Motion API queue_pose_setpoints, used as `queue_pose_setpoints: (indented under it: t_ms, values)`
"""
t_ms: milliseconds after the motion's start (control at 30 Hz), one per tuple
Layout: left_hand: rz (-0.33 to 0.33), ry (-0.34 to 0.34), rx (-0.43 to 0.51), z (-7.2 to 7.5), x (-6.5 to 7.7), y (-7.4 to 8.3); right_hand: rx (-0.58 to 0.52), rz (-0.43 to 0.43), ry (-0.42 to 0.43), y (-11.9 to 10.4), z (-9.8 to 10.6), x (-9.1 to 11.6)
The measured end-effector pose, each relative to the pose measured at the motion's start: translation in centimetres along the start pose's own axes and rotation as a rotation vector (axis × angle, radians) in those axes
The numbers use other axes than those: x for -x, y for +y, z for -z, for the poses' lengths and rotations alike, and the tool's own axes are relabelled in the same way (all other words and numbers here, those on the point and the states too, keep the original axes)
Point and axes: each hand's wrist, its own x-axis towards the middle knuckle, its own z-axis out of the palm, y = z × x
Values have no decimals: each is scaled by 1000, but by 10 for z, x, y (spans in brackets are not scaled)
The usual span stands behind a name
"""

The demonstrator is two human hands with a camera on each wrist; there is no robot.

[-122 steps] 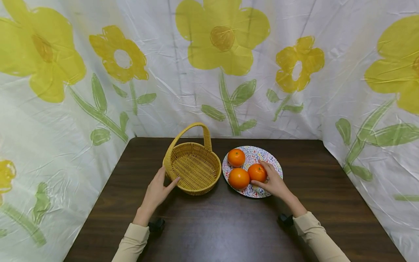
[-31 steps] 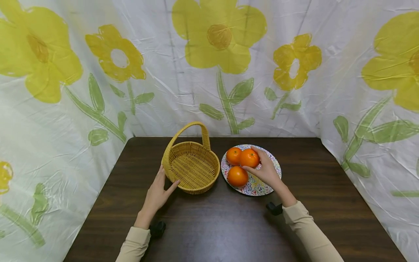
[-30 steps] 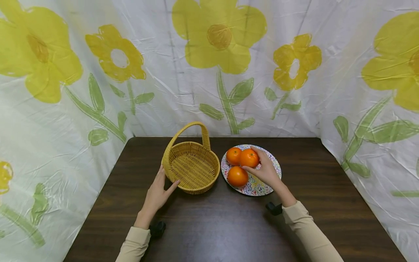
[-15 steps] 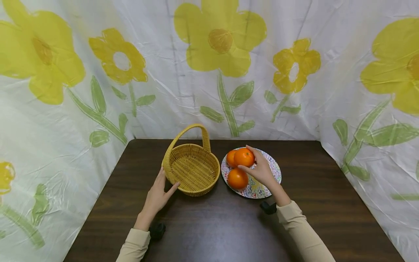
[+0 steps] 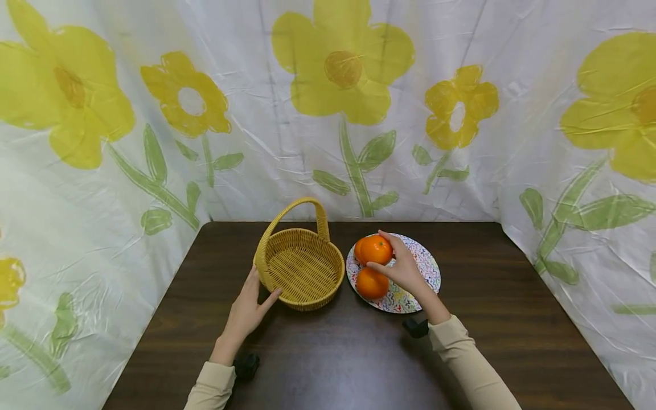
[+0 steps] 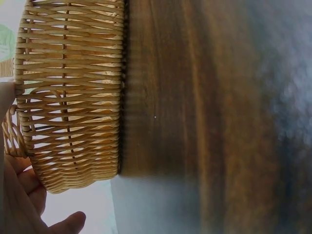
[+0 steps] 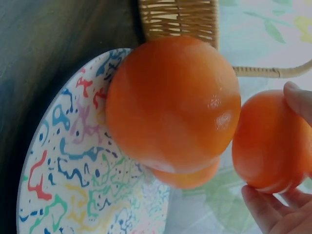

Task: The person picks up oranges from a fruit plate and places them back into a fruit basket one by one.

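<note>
In the head view my right hand [image 5: 406,272] grips an orange [image 5: 376,250] between thumb and fingers, over the left part of a patterned plate [image 5: 427,265]. The right wrist view shows this held orange [image 7: 273,141] raised off the plate. A second orange [image 5: 372,283] lies at the plate's front left; a third [image 5: 359,250] is partly hidden behind the held one. A yellow wicker basket [image 5: 302,267] with a tall handle stands left of the plate, nothing inside it. My left hand [image 5: 246,307] touches its left side, fingers fairly straight, thumb by the front rim.
Basket and plate stand close together near the back edge of a dark wooden table [image 5: 328,353]. Behind and beside the table hangs a white curtain [image 5: 256,188] with yellow flowers. A black wrist device [image 5: 247,366] sits at my left wrist.
My right hand has taken up the right-hand orange and carried it left and upward, in front of the rear orange. My left hand stays at the basket, which has not moved.
</note>
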Motion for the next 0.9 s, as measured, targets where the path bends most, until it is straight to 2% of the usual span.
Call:
queue_pose_setpoints:
  t_ms: [267,633,900]
  values:
    - [-2,-6,-4,3,-1,3,-31,6,-16,-5,-9,-3]
    - [2,1,1,-3,1,-2,11,38,-28,-11,-16,-3]
    - [-12,16,-10,-3,-1,-2,-18,35,-47,-14,-23,-1]
